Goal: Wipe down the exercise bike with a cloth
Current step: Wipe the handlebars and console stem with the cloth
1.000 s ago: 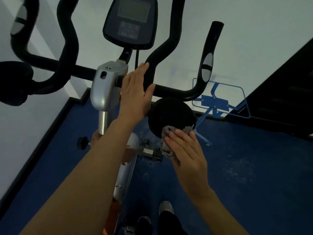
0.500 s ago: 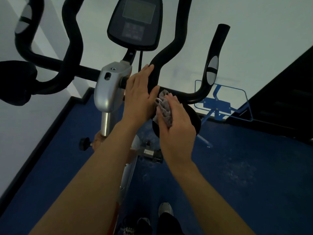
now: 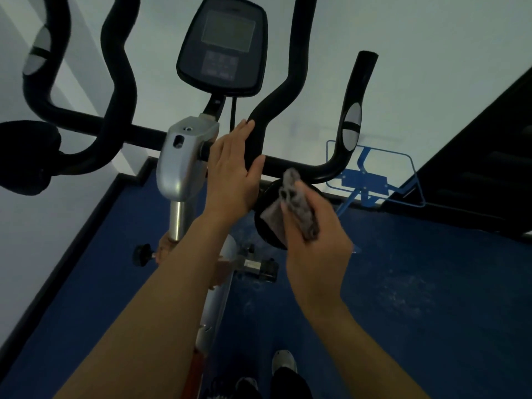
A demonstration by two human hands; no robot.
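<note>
The left hand (image 3: 230, 174) lies flat and open against the black handlebar (image 3: 288, 165) of the exercise bike (image 3: 184, 159), fingers extended and gripping nothing, probably to steady the frame. The right hand (image 3: 313, 243) has its fingers closed around a bunched grey cloth (image 3: 296, 205), held just under the bar's right stretch and in front of a round black pad (image 3: 267, 226), apparently ready to rub that section.
</note>
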